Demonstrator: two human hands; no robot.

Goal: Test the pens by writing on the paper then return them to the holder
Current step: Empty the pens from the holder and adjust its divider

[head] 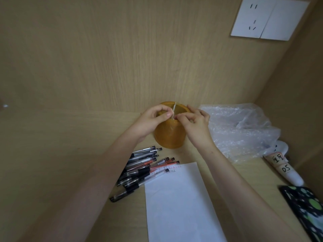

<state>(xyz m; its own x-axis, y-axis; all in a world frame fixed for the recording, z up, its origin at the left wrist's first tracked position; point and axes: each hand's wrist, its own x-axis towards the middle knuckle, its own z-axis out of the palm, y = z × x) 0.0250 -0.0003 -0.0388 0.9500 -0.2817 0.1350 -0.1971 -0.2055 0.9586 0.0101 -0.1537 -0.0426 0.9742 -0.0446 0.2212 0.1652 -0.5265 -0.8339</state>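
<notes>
Both hands [174, 119] pinch at the holder [169, 135] rim at frame centre; pens [141, 169] lie below-left, nearer the left hand.

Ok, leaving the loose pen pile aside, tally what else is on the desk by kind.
Orange pen holder: 1
Paper sheet: 1
Bubble-wrap bag: 1
White labelled object: 1
Dark green-spotted case: 1
Total: 5
</notes>
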